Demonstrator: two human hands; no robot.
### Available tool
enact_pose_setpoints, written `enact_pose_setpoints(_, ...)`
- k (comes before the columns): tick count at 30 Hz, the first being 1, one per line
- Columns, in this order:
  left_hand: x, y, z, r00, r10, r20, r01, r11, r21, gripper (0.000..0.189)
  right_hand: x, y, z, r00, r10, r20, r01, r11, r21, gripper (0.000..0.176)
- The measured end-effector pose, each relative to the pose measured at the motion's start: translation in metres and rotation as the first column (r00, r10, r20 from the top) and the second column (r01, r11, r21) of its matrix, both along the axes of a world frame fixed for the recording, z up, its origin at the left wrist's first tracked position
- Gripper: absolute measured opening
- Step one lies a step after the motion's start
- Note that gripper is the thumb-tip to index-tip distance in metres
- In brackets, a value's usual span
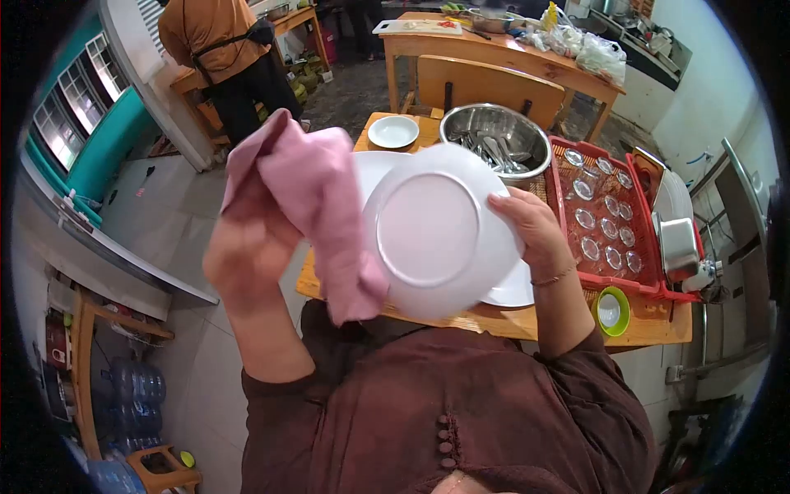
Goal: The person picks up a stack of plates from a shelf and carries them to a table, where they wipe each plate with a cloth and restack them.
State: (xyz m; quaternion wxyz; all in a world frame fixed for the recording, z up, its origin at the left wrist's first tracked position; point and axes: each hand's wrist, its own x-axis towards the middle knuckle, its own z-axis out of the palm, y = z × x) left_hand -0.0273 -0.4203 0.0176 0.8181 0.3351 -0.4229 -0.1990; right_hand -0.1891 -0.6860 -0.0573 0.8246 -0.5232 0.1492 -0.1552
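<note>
My left hand [251, 251], smeared by motion, holds a pink cloth [309, 177] with its fingers partly hidden in the folds. One end of the cloth hangs down against the left edge of a white plate [428, 230]. My right hand [535, 226] grips that plate at its right rim, thumb on the near side. The plate is tilted up, its underside and foot ring facing me. Behind it a large white dish [514, 290] lies on the wooden table [568, 323], mostly covered from view.
Beyond the plate stand a small white bowl [393, 132] and a steel bowl [496, 115] of cutlery. To the right are a red crate [568, 272] of upturned glasses and a green bowl [619, 326]. A person [216, 49] stands at the far left near another table.
</note>
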Motion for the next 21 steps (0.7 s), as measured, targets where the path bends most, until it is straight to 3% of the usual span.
enact_pose_setpoints(1,-0.012,-0.002,-0.008,0.990,-0.110,0.088,0.112,0.994,-0.020,0.054,0.010,-0.002,-0.011,0.999,-0.025,0.033,0.025,1.000,-0.015,0.032)
enact_pose_setpoints(3,-0.023,-0.017,-0.021,0.905,-0.067,0.420,0.053,0.998,0.044,0.055,0.027,0.002,-0.024,0.994,-0.056,0.091,0.061,0.997,-0.057,0.031)
enact_pose_setpoints(4,-0.025,-0.030,-0.033,0.767,0.055,0.639,-0.134,0.988,0.075,0.053,0.030,0.010,-0.021,0.990,-0.044,0.132,0.053,0.997,-0.064,0.030)
enact_pose_setpoints(6,-0.029,-0.058,-0.060,0.305,0.173,0.936,-0.485,0.874,-0.003,0.050,0.039,0.019,-0.017,0.962,0.032,0.272,-0.060,0.994,0.096,0.028)
enact_pose_setpoints(7,-0.030,-0.080,-0.070,0.416,0.014,0.909,-0.401,0.900,0.170,0.050,0.038,0.024,-0.021,0.943,0.073,0.325,-0.001,0.976,-0.218,0.028)
enact_pose_setpoints(8,-0.029,-0.090,-0.081,0.474,-0.016,0.881,-0.377,0.900,0.219,0.051,0.038,0.029,-0.026,0.926,0.079,0.370,0.133,0.848,-0.514,0.029)
enact_pose_setpoints(9,-0.029,-0.100,-0.092,0.529,-0.043,0.847,-0.352,0.898,0.266,0.052,0.038,0.033,-0.030,0.897,0.059,0.437,0.296,0.656,-0.694,0.029)
enact_pose_setpoints(11,-0.030,-0.100,-0.124,0.549,0.159,0.820,-0.457,0.879,0.136,0.055,0.044,0.030,-0.032,0.863,0.052,0.503,0.291,0.763,-0.578,0.030)
enact_pose_setpoints(13,0.035,-0.137,-0.213,0.886,-0.076,0.458,-0.104,0.929,0.355,0.057,0.033,0.033,-0.012,0.873,0.062,0.484,0.409,0.447,-0.796,0.029)
enact_pose_setpoints(14,0.010,-0.125,-0.154,0.619,0.179,0.765,-0.442,0.884,0.151,0.060,0.030,0.039,-0.004,0.911,0.023,0.413,0.317,0.602,-0.733,0.024)
enact_pose_setpoints(15,-0.016,-0.112,-0.092,0.211,0.425,0.880,-0.719,0.678,-0.156,0.063,0.027,0.047,0.004,0.943,-0.003,0.334,0.227,0.737,-0.636,0.020)
enact_pose_setpoints(16,0.005,-0.133,-0.112,0.831,0.327,0.450,-0.426,0.895,0.135,0.059,0.024,0.053,0.007,0.968,-0.012,0.251,0.143,0.848,-0.511,0.016)
enact_pose_setpoints(17,0.016,-0.139,-0.105,0.906,0.269,0.325,-0.340,0.922,0.183,0.054,0.019,0.055,-0.001,0.959,-0.052,0.279,0.228,0.728,-0.647,0.015)
enact_pose_setpoints(19,0.041,-0.134,-0.087,0.989,0.139,0.051,-0.148,0.959,0.244,0.044,0.014,0.067,-0.002,0.963,-0.036,0.267,0.191,0.790,-0.582,0.017)
enact_pose_setpoints(21,0.048,-0.119,-0.068,0.981,-0.082,0.176,0.059,0.989,0.133,0.040,0.011,0.075,0.002,0.955,-0.060,0.291,0.210,0.828,-0.520,0.017)
